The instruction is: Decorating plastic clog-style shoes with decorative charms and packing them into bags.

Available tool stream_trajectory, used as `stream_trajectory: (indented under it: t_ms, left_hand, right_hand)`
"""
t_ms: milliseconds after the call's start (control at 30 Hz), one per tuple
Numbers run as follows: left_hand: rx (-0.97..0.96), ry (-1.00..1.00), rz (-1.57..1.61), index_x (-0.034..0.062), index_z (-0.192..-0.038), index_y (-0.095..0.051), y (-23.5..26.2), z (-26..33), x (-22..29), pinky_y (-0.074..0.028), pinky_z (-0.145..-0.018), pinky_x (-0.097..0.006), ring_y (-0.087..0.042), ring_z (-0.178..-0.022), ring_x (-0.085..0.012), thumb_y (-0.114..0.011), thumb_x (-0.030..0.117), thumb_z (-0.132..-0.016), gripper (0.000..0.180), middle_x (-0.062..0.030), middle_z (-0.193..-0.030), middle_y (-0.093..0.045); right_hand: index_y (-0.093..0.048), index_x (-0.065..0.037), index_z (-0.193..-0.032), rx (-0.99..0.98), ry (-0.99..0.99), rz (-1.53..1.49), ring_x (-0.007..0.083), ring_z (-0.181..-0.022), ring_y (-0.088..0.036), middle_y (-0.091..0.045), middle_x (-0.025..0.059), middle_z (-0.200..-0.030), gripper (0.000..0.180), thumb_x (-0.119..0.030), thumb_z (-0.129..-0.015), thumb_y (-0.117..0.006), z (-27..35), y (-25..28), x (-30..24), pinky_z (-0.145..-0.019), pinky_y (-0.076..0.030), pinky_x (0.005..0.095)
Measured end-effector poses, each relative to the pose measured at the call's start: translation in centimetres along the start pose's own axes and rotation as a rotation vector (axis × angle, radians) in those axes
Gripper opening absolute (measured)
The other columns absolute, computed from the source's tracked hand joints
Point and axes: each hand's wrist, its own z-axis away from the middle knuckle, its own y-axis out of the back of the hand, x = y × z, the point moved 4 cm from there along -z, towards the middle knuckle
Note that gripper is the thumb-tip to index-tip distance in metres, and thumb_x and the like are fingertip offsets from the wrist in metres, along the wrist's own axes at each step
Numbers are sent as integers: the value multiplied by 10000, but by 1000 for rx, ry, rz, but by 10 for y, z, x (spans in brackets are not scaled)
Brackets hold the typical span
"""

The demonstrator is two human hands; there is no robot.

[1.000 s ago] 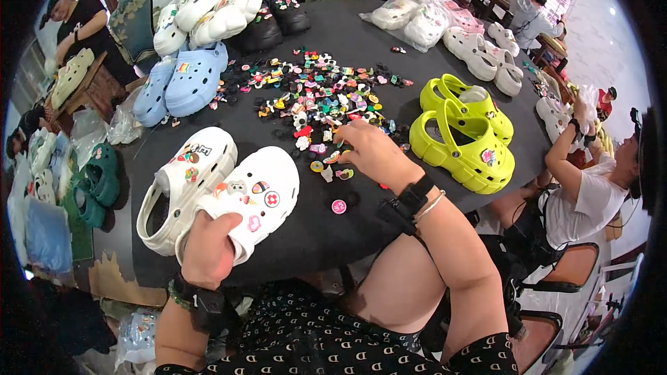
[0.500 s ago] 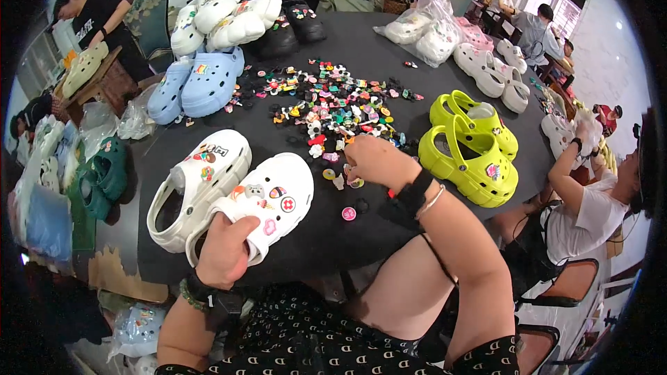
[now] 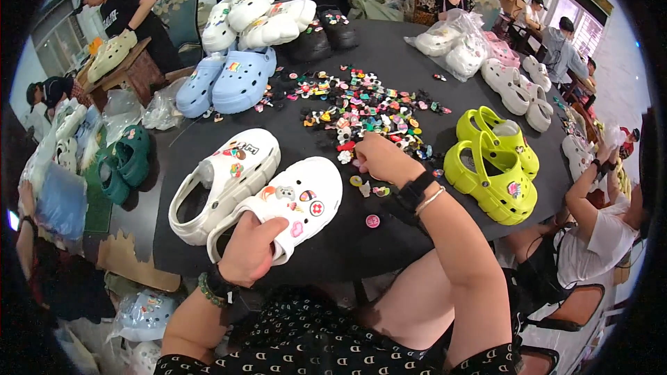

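My left hand (image 3: pixel 251 246) grips a white clog (image 3: pixel 321 193) by its heel opening, thumb on the upper. Several charms sit in that clog's top: a pink heart, a round red-and-white one, a grey animal. Its mate, another white clog (image 3: pixel 240 160) with charms, lies against it on the left. My right hand (image 3: pixel 389 160) reaches to the near edge of a heap of small colourful shoe charms (image 3: pixel 379 107), its fingers pinched together. Whatever is between those fingertips is too small to make out. Closer to me lies a round pink charm (image 3: pixel 373 221).
Lime-green clogs (image 3: pixel 497 180) stand to the right of my right hand. Blue clogs (image 3: pixel 243 83), white clogs (image 3: pixel 253 10) and black clogs (image 3: pixel 309 45) are grouped far left. Bagged white clogs (image 3: pixel 462 48) lie far right on the black table (image 3: pixel 313 260). Other people work around.
The view has shifted, so everything sits further right in the picture. My right hand has moved slightly left and deeper into the charms. A dark charm beside the pink one no longer shows.
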Motion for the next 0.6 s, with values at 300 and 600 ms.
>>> stream_trajectory:
  t_ms: [300,600]
  left_hand:
    - [-7,15,-79,-90,-1328,-434,1,6,-8,-472,-979,-329,-585,-1143,-197,-530,-30,-879,463,-144,-1270,-576]
    - [14,15,-29,-87,-1338,-420,-6,6,-6,-470,-994,-341,-586,-1148,-212,-508,-60,-862,485,-152,-1287,-562]
  right_hand:
    - [-561,-12,-854,131,70,139,349,-821,-610,-590,159,-905,120,24,-769,-637,6,-1,-10,-690,-500,402]
    - [-560,3,-942,83,-62,29,396,-908,-620,-642,212,-896,204,-29,-765,-657,10,7,-4,-778,-494,468]
